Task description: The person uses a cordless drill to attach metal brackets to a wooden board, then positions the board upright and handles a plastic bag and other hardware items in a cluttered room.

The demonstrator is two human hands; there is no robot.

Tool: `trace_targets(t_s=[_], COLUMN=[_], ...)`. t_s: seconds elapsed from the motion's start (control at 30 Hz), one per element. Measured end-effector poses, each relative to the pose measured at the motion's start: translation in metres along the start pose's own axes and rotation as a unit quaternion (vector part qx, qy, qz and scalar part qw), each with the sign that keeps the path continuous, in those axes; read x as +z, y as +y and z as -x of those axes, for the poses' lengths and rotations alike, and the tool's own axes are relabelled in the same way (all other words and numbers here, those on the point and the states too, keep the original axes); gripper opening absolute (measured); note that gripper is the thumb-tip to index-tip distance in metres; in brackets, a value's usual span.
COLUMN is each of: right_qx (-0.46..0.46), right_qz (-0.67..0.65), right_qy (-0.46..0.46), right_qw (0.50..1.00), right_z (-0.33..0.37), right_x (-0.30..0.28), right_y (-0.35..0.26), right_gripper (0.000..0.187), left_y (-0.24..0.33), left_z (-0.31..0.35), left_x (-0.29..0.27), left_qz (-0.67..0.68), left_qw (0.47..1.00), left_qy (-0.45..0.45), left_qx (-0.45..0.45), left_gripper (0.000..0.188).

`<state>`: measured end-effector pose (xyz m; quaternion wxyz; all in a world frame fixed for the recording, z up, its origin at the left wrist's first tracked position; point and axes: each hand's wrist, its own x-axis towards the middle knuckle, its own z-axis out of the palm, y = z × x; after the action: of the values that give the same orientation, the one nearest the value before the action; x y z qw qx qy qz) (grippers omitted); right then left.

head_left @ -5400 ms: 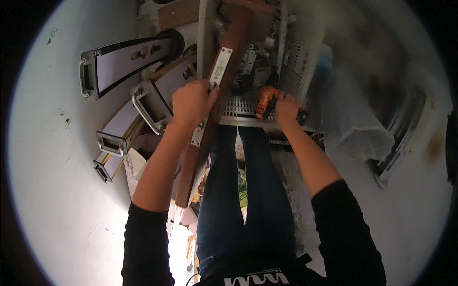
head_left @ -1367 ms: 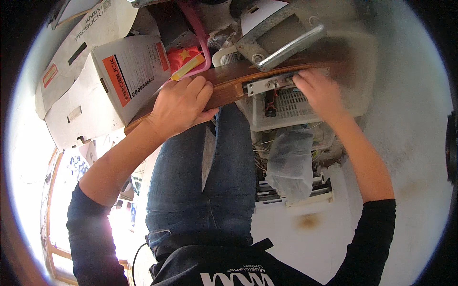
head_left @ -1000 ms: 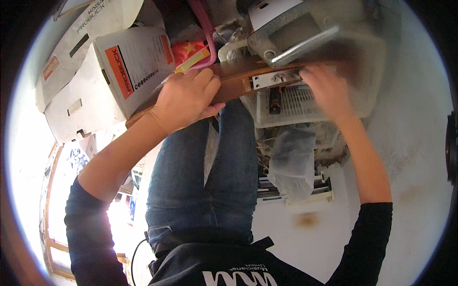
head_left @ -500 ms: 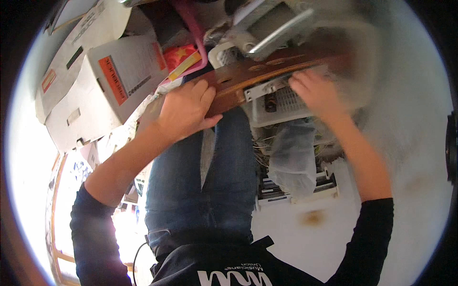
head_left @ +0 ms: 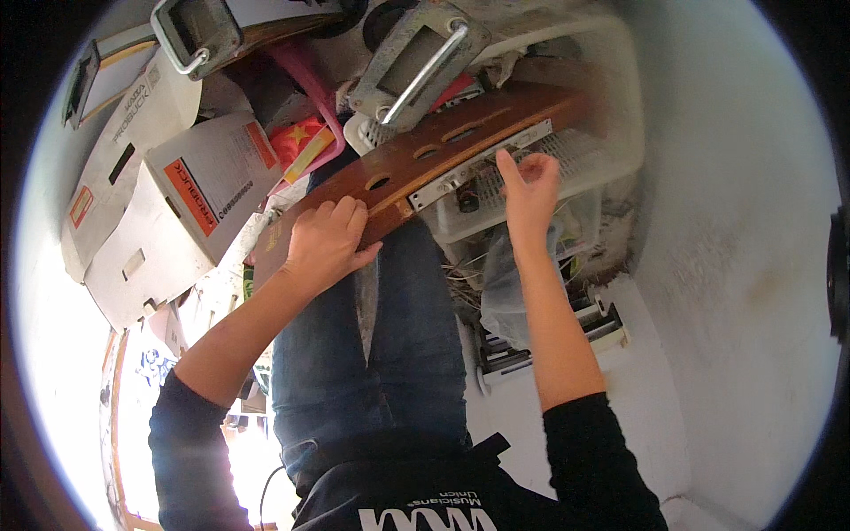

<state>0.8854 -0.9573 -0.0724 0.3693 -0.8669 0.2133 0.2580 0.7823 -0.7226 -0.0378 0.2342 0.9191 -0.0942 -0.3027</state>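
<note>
Drawn back from the far end of the strip, the right hand [head_left: 531, 199] now leaves that end uncovered, and the board slants more steeply up to the right than half a second ago, though the view has shifted too. That long, dark brown wooden board with round and oval cutouts [head_left: 407, 177] crosses above the thighs, its right end over the pale, perforated plastic basket [head_left: 584, 183]. Along the board's near narrow edge runs the slim silver metal strip [head_left: 481, 165], with small fittings standing out near its left end.

The left hand [head_left: 326, 239] clasps the board left of the strip, fingers over the upper face and thumb at the near edge. The right hand is half curled, thumb raised close to the strip; whether it touches the metal or pinches something small, I cannot tell. Below the strip, inside the basket's near edge, shows a dark, handle-like object [head_left: 467, 202].

For fingerwork at the strip, a firm left grip seems wise, since the board could roll when pushed off-centre. Pressing evenly along the strip would probably keep it from cocking, and anything small is best held securely, as the cluttered basket could swallow it.
</note>
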Motion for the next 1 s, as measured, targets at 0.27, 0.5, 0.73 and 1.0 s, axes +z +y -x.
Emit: trace_targets(t_s=[0.27, 0.5, 0.73, 1.0], right_qx=[0.31, 0.269, 0.235, 0.258], right_qz=[-0.121, -0.225, -0.311, -0.349], right_qy=[-0.147, -0.157, -0.172, -0.077], right_qw=[0.932, 0.923, 0.905, 0.897], right_z=[-0.01, 0.024, 0.094, 0.13], right_x=[0.014, 0.001, -0.012, 0.005], right_y=[-0.004, 0.009, 0.037, 0.051], right_gripper=[0.037, 0.032, 0.034, 0.033], left_y=[0.002, 0.001, -0.022, -0.032], left_z=[0.0, 0.018, 0.038, 0.041], left_x=[0.002, -0.003, 0.014, 0.063], left_qz=[0.029, 0.085, 0.188, 0.141], left_qw=[0.999, 0.996, 0.968, 0.967], left_qy=[-0.025, -0.027, -0.019, -0.006], left_qx=[0.014, 0.03, -0.166, -0.214], left_gripper=[0.056, 0.041, 0.026, 0.024])
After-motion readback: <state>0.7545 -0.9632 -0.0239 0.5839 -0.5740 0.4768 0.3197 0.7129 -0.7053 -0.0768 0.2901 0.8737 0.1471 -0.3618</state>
